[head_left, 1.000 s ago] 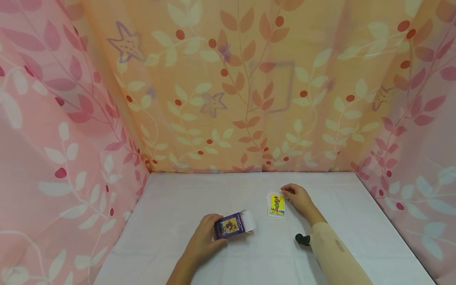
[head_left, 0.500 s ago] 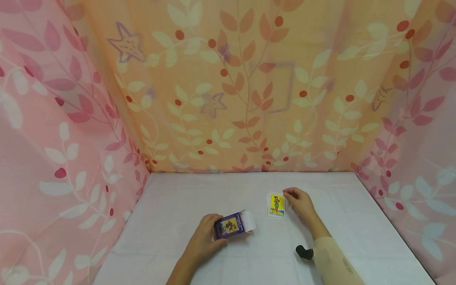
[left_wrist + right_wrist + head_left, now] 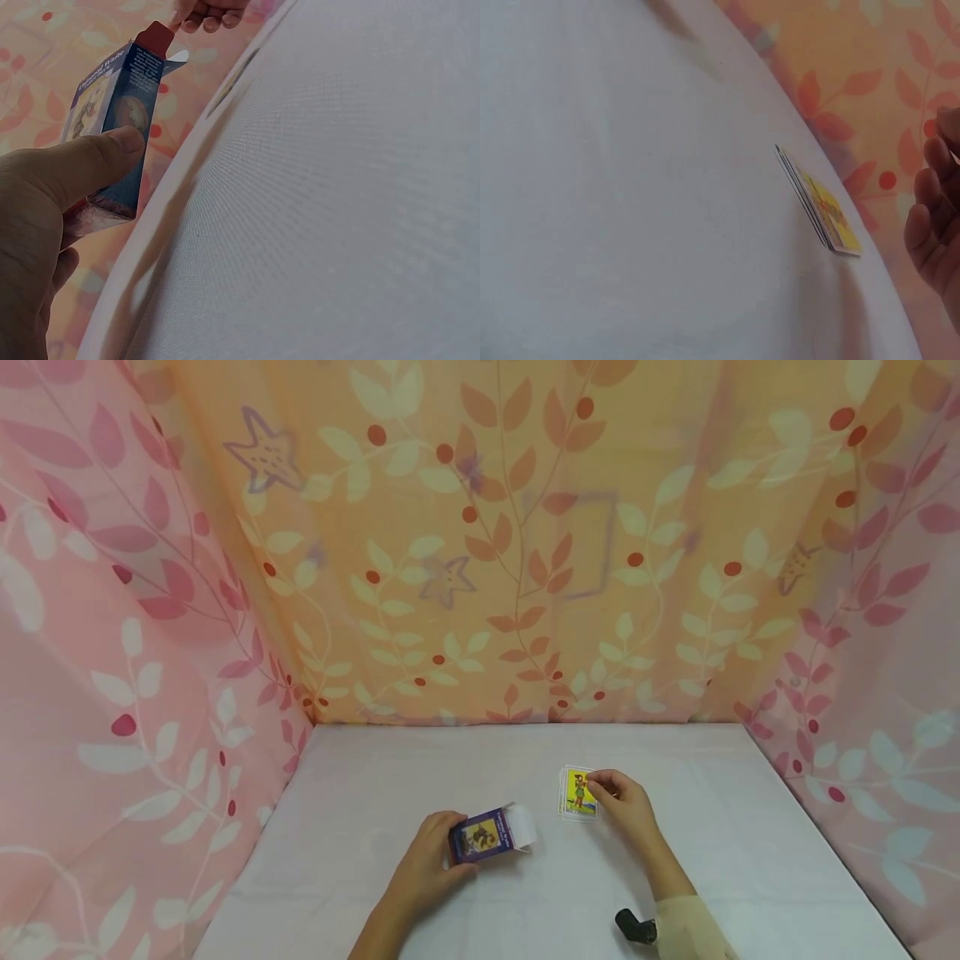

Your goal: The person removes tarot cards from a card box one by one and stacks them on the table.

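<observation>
My left hand [image 3: 433, 866] grips a purple tarot card box [image 3: 480, 837] between thumb and fingers, its flap open toward the right. In the left wrist view the thumb presses the blue side of the box [image 3: 124, 124]. To the right of the box lies a small stack of tarot cards [image 3: 576, 797], slightly uneven, with a yellow picture on top. Above the stack's right edge hovers my right hand [image 3: 628, 810], thumb and forefinger tips close together. In the right wrist view, the loosely curled fingers of the right hand [image 3: 934, 206] are apart from the stack [image 3: 823, 206]; I see nothing held there.
A white cloth [image 3: 420, 768] covers the table. Patterned curtains [image 3: 480, 568] stand behind it and on both sides. A black object [image 3: 634, 927] is at the right wrist, beside the beige sleeve [image 3: 686, 927].
My right hand has drawn back toward me and shifted left, from the stack's far right corner to over its right edge. The left hand keeps the box in place.
</observation>
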`<action>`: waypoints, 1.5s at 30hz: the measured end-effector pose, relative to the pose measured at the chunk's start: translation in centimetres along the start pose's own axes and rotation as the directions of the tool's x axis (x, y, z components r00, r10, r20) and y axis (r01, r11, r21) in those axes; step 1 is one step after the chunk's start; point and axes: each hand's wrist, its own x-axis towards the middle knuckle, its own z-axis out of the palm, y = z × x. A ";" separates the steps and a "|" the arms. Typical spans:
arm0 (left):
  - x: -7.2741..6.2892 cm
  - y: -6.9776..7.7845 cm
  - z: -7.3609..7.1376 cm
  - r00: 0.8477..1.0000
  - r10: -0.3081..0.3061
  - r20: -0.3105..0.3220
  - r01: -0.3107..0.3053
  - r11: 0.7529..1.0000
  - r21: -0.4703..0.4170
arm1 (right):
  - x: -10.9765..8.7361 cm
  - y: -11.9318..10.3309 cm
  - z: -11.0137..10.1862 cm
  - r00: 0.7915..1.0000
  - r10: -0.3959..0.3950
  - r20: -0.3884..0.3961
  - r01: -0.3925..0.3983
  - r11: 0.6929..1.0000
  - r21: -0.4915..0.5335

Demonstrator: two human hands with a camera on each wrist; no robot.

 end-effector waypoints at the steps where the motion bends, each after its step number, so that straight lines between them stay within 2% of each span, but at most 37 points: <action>1: 0.0 -0.1 0.0 1.000 0.004 -0.002 -0.004 1.000 0.002 | -0.2 -0.2 0.1 1.000 -0.007 0.006 0.007 1.000 0.012; 8: 0.0 -0.4 0.1 1.000 0.024 0.001 -0.024 1.000 0.010 | -1.5 -1.1 0.8 0.999 -0.036 0.005 0.036 0.997 0.071; 11: 0.1 -0.3 0.1 1.000 0.010 0.010 -0.010 1.000 0.000 | -2.1 -1.5 1.0 0.999 -0.038 0.007 0.037 0.995 0.095; 18: -0.1 -0.3 0.3 1.000 -0.014 0.005 0.014 1.000 -0.007 | -4.1 -3.4 1.9 0.999 0.034 0.032 -0.038 0.990 0.137; 24: -0.1 -0.2 0.2 1.000 -0.015 0.004 0.015 1.000 -0.007 | -5.4 -3.5 2.9 0.996 0.065 0.057 -0.075 0.981 0.179; 34: -0.2 -0.1 0.3 1.000 -0.010 0.012 0.010 1.000 -0.006 | -6.7 -2.6 4.2 0.996 -0.001 0.088 -0.018 0.977 0.213; 45: -0.1 0.2 0.3 1.000 -0.009 0.010 0.009 1.000 -0.012 | -7.2 -2.7 5.3 0.995 -0.037 0.097 0.022 0.987 0.156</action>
